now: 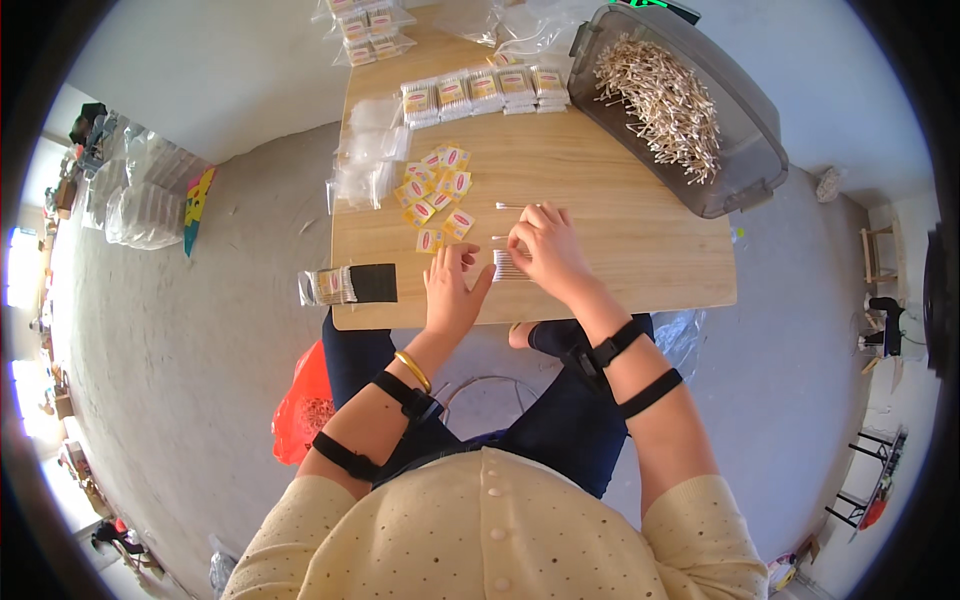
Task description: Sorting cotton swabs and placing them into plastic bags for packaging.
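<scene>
Head view: swab row (pixel 508 268) lies on the table (pixel 640 270) near its front edge, between the two hands. Right hand (pixel 543 248) is over the row's upper end, thumb and forefinger drawn close together; can't tell if they pinch a stick. Left hand (pixel 455 285) is half spread, thumb off the fingers, nothing seen in it, thumb tip just beside the row.

Risks, my read: nothing visible ties the row, so a knock from the left thumb or a right-hand drag could skew it. Loose swab (pixel 515 206) above the right hand looks easy to roll or miscount. Left fingertips sit near the loose cards (pixel 455 185); a sleeve or wrist sweep could scatter them. Clear bags (pixel 370 150) overhang the left edge, could slide off.

Labels: cards are yellow and white with a red oval mark; small print too fine to make out. Finished-looking packs (pixel 484 92) at the back show similar yellow panels. Grey bin (pixel 745 160), back right, holds the swab heap (pixel 670 105); no lettering made out on it.
</scene>
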Tool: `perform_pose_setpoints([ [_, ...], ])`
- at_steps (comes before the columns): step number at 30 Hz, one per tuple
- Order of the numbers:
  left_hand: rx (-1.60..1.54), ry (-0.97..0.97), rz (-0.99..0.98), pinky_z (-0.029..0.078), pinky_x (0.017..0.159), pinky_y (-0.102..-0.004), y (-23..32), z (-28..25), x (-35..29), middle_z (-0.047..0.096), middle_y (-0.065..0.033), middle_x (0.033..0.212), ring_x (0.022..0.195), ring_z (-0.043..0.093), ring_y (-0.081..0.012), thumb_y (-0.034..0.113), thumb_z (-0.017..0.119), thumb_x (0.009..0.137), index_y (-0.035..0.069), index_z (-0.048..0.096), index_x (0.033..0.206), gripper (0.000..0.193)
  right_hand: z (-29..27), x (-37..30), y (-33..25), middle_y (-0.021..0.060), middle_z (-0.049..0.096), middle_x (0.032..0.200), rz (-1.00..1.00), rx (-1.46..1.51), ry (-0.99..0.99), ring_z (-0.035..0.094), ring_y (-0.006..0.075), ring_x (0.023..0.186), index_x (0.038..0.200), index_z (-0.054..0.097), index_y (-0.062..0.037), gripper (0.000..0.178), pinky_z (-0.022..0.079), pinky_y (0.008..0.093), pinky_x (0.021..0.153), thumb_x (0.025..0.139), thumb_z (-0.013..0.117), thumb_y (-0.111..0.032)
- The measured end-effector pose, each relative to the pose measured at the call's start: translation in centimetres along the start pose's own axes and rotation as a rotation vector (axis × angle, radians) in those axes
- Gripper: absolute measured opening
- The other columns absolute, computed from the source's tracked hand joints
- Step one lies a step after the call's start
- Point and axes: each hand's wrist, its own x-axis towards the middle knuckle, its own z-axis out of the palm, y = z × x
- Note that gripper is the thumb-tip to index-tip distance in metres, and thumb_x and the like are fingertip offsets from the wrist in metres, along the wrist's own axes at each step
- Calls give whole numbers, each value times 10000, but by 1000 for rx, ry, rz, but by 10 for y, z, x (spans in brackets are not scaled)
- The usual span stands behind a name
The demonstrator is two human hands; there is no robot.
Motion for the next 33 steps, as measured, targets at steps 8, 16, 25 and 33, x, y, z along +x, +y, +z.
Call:
perform_pose_setpoints([
  [8, -387, -104, -114, 516, 764, -301, 25, -35, -11, 717, -74, 835, 799, 672, -151, 118, 787, 889, 2, 745, 920, 127, -37, -27, -51, 25, 603, 962, 41, 189, 58, 591, 259, 1023, 859, 681, -102, 120, 461, 416, 932, 798, 784, -99],
  [16, -313, -63, 84, 508, 789, -295, 45, -62, -31, 700, -62, 840, 838, 676, -153, 66, 779, 871, 11, 736, 926, 89, -57, -53, -88, 103, 658, 908, 392, 669, -12, 651, 271, 870, 937, 670, -5, 103, 503, 365, 812, 874, 748, -31],
  [25, -255, 4, 87, 410, 887, -342, 57, -96, -45, 694, -6, 838, 798, 671, -143, 94, 797, 856, 79, 728, 870, 72, -68, -56, -111, 92, 664, 953, 340, 711, 17, 652, 217, 925, 982, 665, 5, 141, 511, 342, 866, 876, 751, -28],
  [33, -317, 209, -282, 517, 787, -283, -50, -184, -136, 715, -32, 918, 834, 645, -103, 64, 740, 918, -10, 726, 986, 101, -47, -72, -108, 92, 683, 1038, 316, 619, 70, 637, 208, 1005, 1115, 684, -12, 207, 501, 341, 936, 939, 716, -115],
])
